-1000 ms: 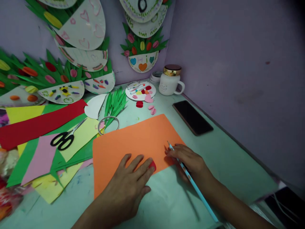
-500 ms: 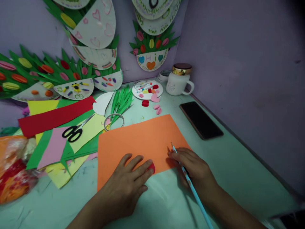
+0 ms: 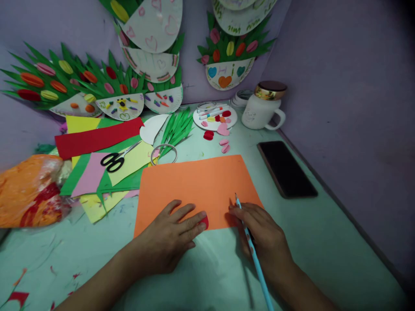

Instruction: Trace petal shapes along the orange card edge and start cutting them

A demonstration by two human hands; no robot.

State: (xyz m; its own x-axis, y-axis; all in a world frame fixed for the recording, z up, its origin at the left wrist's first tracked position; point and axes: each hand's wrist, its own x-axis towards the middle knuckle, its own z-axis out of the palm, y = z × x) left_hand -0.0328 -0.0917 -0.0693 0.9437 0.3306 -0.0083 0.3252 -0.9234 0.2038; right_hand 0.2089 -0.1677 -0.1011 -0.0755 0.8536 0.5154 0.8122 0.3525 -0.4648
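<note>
Flatly spread on the left, the left hand (image 3: 170, 235) presses the orange sheet (image 3: 194, 185) and a small red piece (image 3: 205, 222) at its near edge, while to the right the right hand (image 3: 262, 231) pinches a light-blue pencil (image 3: 254, 255), left of and nearer than the phone (image 3: 287, 168).

Left hand (image 3: 169, 236) splayed, right hand (image 3: 263, 231) curled

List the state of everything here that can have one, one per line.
Left hand: fingers spread, on the sheet
Right hand: closed on the pencil
Pencil: slanted, point up front
Sheet: spread out, uncrumpled
Red piece: partly under left fingers
Scissors: lying down, blades look closed
Mug: upright, lid on
Phone: flat, screen dark
Markers: lying down, caps too small to judge
</note>
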